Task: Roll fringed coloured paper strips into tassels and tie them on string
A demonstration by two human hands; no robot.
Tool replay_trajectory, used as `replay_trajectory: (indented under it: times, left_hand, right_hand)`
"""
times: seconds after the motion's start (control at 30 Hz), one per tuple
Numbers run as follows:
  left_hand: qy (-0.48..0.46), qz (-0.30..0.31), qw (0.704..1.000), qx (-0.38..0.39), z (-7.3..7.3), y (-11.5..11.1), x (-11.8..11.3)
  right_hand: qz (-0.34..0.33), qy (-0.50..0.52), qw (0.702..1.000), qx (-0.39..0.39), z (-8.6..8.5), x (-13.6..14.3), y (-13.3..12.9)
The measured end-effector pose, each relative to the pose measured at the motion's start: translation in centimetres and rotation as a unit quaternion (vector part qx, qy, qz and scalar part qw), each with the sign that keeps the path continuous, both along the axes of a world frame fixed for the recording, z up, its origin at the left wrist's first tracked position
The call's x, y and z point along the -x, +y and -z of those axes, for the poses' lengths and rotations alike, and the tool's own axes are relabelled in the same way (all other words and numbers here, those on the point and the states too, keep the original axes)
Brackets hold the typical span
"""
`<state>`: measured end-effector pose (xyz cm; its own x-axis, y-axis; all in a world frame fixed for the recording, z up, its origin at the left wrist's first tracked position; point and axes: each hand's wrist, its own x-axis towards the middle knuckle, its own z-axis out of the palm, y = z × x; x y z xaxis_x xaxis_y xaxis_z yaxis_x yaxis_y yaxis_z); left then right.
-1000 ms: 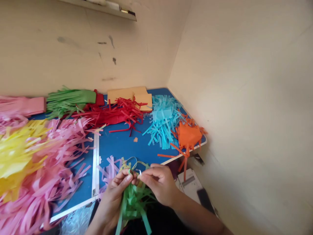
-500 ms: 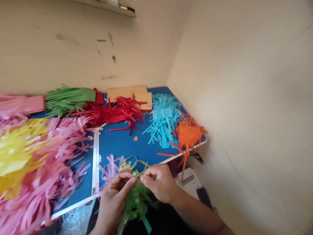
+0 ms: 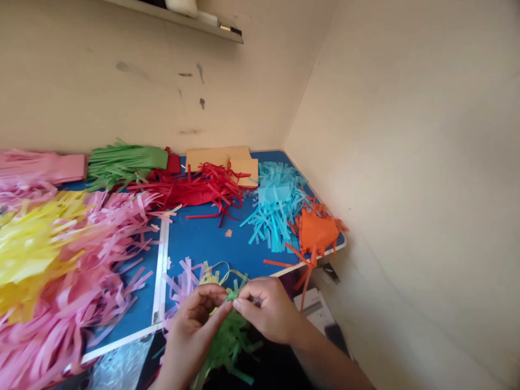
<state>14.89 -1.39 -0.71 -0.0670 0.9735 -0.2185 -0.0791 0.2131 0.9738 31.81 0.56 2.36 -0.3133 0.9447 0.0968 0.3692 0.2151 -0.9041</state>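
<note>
A bunch of green fringed paper [image 3: 231, 346] hangs below my two hands, over the near edge of the table. My left hand [image 3: 195, 325] pinches its top between thumb and fingertips. From the other side my right hand [image 3: 268, 309] grips the same spot, its thumb and forefinger pressed together at the green paper. The fingertips of both hands almost meet there. Just behind them are yellow strips [image 3: 210, 275] with a thin looped strand, and lilac strips [image 3: 184, 279] lie beside my left hand.
The blue table [image 3: 203, 238] holds pink fringe [image 3: 109, 238], yellow fringe [image 3: 28, 254], a green stack [image 3: 130, 162], red fringe [image 3: 195, 187], tan paper [image 3: 217, 157], light-blue fringe [image 3: 276, 200] and orange fringe [image 3: 319, 230]. Walls rise behind and to the right; a shelf [image 3: 182, 20] hangs above.
My fingertips have come closer together at the top of the green paper, and the right thumb now presses on it. The view has shifted slightly, so the table's far side sits lower and further right.
</note>
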Motion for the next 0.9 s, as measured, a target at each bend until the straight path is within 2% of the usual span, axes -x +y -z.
replay_trajectory:
  times: [0.17, 0.27, 0.33, 0.4, 0.47, 0.57, 0.63, 0.7, 0.77, 0.9]
  left_hand:
    - [-0.014, 0.018, 1.0, 0.018, -0.3, 0.2, 0.0]
    - [0.004, 0.031, 0.999, -0.016, -0.4, 0.3, 0.0]
    - [-0.016, 0.067, 0.998, -0.017, -0.5, 0.3, 0.1]
    - [-0.057, 0.118, 0.991, 0.021, -0.4, 0.3, 0.1]
    - [-0.088, 0.144, 0.984, 0.057, -0.3, 0.2, 0.1]
    - [-0.094, 0.118, 0.984, 0.095, -0.1, 0.1, 0.1]
    - [-0.063, 0.094, 0.987, 0.115, -0.1, 0.0, 0.1]
    - [-0.008, 0.074, 0.993, 0.095, -0.2, -0.1, 0.2]
    - [0.051, 0.07, 0.995, 0.04, -0.3, -0.2, 0.3]
    - [0.1, 0.083, 0.991, -0.025, -0.4, -0.6, 0.1]
  right_hand:
    - [-0.054, -0.012, 0.998, -0.027, -0.2, -0.8, 0.1]
    - [-0.065, -0.013, 0.997, -0.039, -0.2, -0.9, 0.0]
    - [-0.054, -0.015, 0.998, -0.038, -0.1, -0.8, 0.0]
    - [-0.037, -0.018, 0.999, -0.035, 0.1, -0.7, 0.1]
    - [-0.029, -0.019, 0.999, -0.035, 0.5, -0.7, 0.2]
    - [-0.03, -0.016, 0.999, -0.035, 1.0, -0.7, 0.3]
    - [-0.027, -0.018, 0.999, -0.031, 1.1, -0.8, 0.3]
    - [-0.016, -0.029, 0.999, -0.029, 1.1, -1.0, 0.2]
    - [-0.004, -0.038, 0.999, -0.018, 1.2, -1.2, 0.1]
    - [0.001, 0.001, 0.998, 0.058, 2.0, -1.5, -0.2]
